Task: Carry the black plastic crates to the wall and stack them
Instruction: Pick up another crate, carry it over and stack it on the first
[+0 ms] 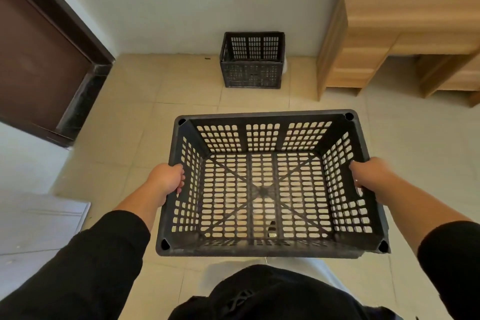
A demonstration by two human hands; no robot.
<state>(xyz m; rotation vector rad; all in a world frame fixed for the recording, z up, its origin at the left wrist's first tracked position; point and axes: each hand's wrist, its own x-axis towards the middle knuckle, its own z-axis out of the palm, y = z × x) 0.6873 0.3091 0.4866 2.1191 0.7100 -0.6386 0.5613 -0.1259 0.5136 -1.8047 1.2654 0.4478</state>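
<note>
While both hands grip it, black crate [267,184] hangs above floor.

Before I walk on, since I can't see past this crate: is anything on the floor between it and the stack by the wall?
Nothing visible. The held crate, gripped by left hand and right hand, faces bare tiled floor up to the crate at the wall. The wooden desk stands off right.

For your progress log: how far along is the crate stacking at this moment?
Done: one black crate already sits on the floor at the wall. In hand: a second, empty crate, held by the left hand and right hand. Left: carry it over and stack it.
</note>
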